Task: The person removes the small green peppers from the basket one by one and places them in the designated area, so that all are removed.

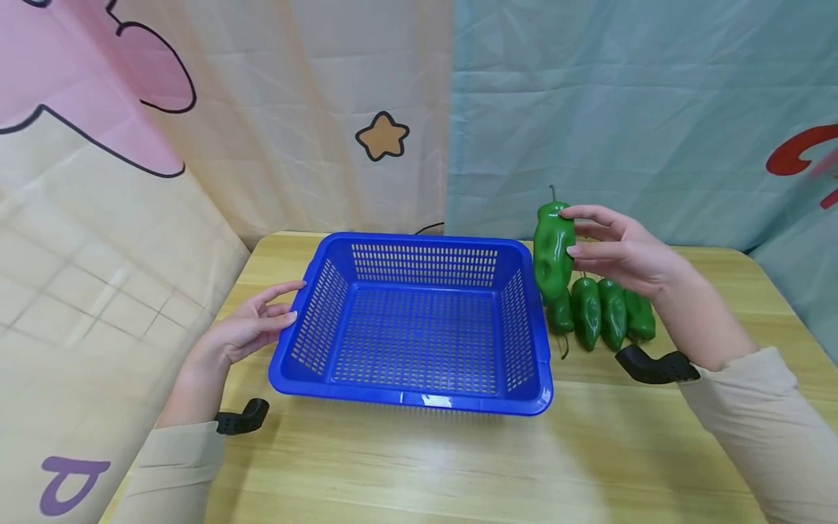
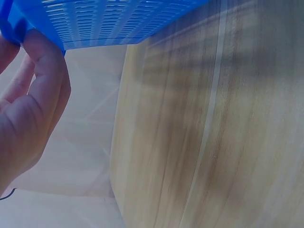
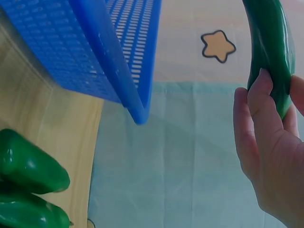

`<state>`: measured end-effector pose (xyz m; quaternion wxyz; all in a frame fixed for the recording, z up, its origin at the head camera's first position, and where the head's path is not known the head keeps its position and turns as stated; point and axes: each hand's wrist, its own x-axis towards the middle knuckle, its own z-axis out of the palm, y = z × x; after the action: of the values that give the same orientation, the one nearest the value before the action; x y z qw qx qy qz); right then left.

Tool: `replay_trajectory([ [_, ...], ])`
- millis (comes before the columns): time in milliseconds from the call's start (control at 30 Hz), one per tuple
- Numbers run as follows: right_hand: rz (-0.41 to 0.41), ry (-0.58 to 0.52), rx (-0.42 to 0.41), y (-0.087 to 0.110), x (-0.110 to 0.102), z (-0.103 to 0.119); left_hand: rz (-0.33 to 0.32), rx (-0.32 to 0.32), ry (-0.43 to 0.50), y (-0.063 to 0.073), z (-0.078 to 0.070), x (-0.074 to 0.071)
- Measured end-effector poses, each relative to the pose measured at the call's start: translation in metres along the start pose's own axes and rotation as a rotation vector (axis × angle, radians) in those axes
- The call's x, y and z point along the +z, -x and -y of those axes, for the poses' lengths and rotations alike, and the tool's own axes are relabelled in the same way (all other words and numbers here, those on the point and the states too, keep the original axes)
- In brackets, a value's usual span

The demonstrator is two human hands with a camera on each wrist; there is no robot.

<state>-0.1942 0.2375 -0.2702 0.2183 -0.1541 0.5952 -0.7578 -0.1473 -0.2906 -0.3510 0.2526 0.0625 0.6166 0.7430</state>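
With fingers and thumb, my left hand grips the left rim of a blue perforated plastic basket. In the left wrist view, the fingers of that hand are at the rim and the basket wall shows above the table. My right hand pinches a long, glossy green pepper between thumb and fingertips. Its stem points up, and it hangs near the basket's right rim. The right wrist view shows the same pepper raised to the right of the basket.
Several more green peppers lie in a row on the wooden table, right of the basket and below my right hand. Behind the table hangs a printed cloth, and another side of cloth stands at the left.
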Motion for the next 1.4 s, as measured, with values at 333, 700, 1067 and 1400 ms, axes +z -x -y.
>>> replay_trajectory([
  [333, 0.068, -0.163, -0.085, 0.024, -0.035, -0.001, 0.018, 0.014, 0.021, 0.000, 0.001, 0.000],
  [700, 0.134, -0.316, -0.160, 0.045, -0.061, 0.003, 0.066, 0.025, 0.052, 0.002, 0.004, -0.004],
  [1067, 0.084, -0.329, -0.212, 0.066, -0.090, 0.000, 0.072, 0.017, 0.069, -0.002, 0.003, -0.003],
  [1400, 0.055, -0.381, -0.179, 0.080, -0.108, -0.007, 0.085, 0.026, 0.064, 0.001, 0.003, -0.004],
])
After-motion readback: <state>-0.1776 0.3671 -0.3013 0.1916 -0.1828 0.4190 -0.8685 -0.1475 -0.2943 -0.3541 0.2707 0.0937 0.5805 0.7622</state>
